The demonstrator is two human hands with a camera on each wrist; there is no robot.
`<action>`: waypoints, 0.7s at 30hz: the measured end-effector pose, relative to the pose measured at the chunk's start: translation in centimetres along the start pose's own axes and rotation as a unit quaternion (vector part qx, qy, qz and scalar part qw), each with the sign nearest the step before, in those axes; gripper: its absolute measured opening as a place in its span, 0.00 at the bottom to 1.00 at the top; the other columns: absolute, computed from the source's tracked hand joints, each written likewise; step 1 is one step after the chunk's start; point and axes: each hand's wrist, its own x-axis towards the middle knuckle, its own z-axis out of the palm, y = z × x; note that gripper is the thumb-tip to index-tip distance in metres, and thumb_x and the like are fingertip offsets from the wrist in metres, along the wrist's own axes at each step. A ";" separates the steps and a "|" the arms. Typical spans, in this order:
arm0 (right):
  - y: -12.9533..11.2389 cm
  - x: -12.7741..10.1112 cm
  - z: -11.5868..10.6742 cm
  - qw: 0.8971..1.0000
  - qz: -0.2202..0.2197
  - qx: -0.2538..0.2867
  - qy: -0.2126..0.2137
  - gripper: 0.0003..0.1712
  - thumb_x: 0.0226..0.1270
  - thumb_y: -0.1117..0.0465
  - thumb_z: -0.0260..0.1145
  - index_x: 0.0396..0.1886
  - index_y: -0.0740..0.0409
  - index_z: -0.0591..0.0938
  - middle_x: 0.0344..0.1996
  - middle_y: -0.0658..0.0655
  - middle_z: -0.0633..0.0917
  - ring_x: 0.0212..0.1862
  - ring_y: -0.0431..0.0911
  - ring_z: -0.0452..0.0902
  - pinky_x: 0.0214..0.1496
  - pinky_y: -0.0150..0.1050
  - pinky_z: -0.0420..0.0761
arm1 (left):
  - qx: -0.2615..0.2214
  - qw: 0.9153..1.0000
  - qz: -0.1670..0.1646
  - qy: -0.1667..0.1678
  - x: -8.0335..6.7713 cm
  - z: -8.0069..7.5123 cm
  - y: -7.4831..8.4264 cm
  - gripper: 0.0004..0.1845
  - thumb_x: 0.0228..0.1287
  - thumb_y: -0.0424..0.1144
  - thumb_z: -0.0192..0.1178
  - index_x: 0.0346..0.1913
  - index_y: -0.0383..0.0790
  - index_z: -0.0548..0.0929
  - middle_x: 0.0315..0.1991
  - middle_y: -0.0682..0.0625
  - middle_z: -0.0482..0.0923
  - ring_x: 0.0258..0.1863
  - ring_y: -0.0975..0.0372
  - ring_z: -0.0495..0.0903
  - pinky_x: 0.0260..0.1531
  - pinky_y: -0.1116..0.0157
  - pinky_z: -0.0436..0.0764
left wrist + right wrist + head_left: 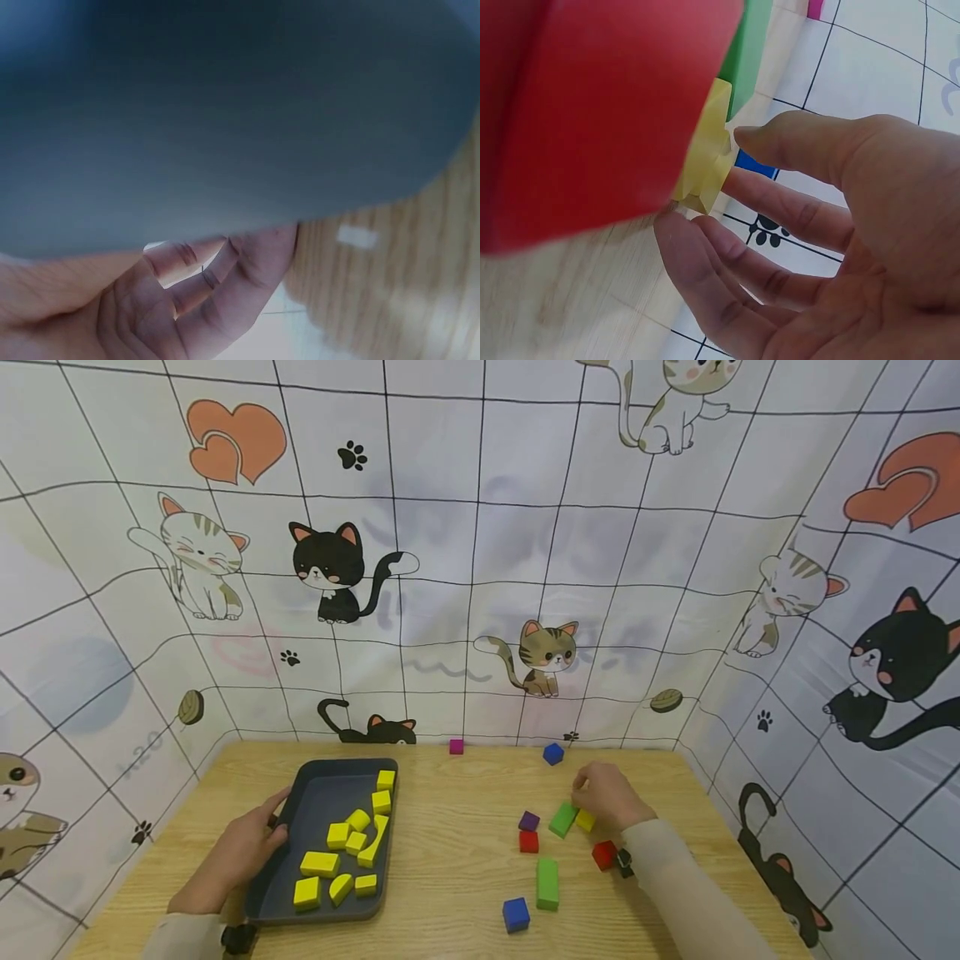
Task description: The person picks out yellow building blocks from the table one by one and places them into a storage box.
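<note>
A dark grey tray [273, 868] holding several yellow blocks [320, 864] lies at the left. My left hand [243, 852] rests at its left edge, thumb and forefinger against the rim; in the left wrist view the tray's wall hides the fingertips. Further right, my right hand [609, 795] reaches down over a yellow block [585, 819] on the table. Its thumb and loosely bent fingers stand around this block [705, 154] in the right wrist view, without a plain pinch. A green block [562, 819] lies against the yellow one.
Near the right hand are red blocks [528, 842] and a purple cube [528, 821]. Closer to me lie a green block [547, 883] and a blue cube [516, 915]. A blue block [553, 753] and a magenta cube [456, 747] sit by the cat-printed curtain [435, 652].
</note>
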 end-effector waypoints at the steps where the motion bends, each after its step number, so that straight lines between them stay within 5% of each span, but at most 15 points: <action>1: 0.0 0.0 0.0 1.000 0.003 0.003 -0.001 0.11 0.75 0.65 0.78 0.52 0.66 0.95 0.63 0.68 0.92 0.48 0.52 0.83 0.46 0.43 0.88 | 0.001 1.000 0.000 0.001 0.0 0.0 0.0 0.38 0.80 0.30 0.63 0.87 0.21 0.65 0.47 0.34 0.91 0.37 0.55 0.83 0.39 0.54 0.84; 21: -0.8 0.3 0.2 1.000 0.016 0.000 -0.006 0.05 0.74 0.66 0.80 0.45 0.63 0.94 0.51 0.63 0.92 0.43 0.50 0.81 0.40 0.39 0.85 | -0.006 1.000 -0.006 -0.001 -0.2 -0.1 0.1 0.39 0.80 0.31 0.64 0.87 0.21 0.65 0.49 0.31 0.90 0.37 0.54 0.83 0.39 0.53 0.85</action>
